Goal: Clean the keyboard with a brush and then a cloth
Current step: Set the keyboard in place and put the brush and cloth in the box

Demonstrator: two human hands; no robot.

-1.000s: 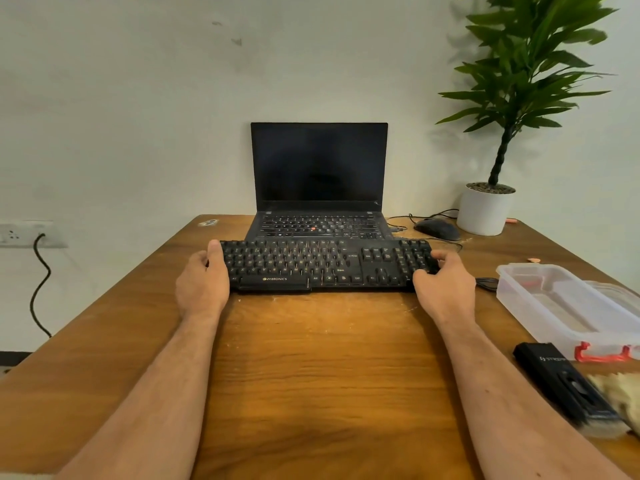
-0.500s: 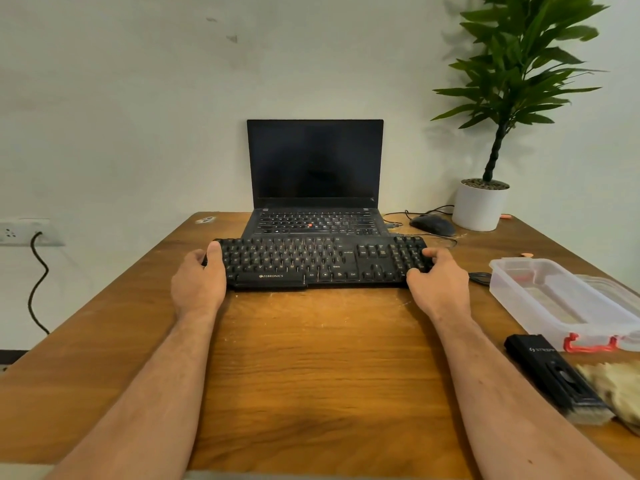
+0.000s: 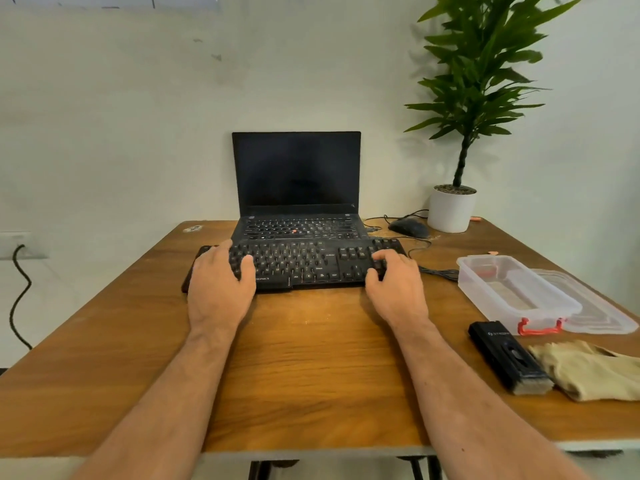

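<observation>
Your black full-size plastic keyboard (image 3: 304, 263) lies flat at the centre of the frame on the brown wooden surface (image 3: 311, 358), its far edge just in front of the open black laptop (image 3: 296, 188).

Your left hand (image 3: 221, 285) grips the keyboard's left end, thumb over the keys, the other fingers wrapped at the edge. Your right hand (image 3: 396, 289) rests on the right end, its fingers curled over the number-pad keys; whether they clamp the edge or only press, I cannot tell.

The black rectangular brush with pale bristles (image 3: 509, 362) lies untouched at the lower right of the frame, touching the folded beige cloth (image 3: 588, 372) beside it. Behind them stands a clear plastic box with red clasps (image 3: 516, 292), its lid alongside.

Judgement: you are at the positioning step; no cleaning has begun. The next move calls for you to settle the keyboard where you want it, free your right hand and reach to the lower right for the brush. Keep your left hand steadying the keyboard. Mind the black cable (image 3: 438, 271) trailing off the keyboard's right end.
</observation>
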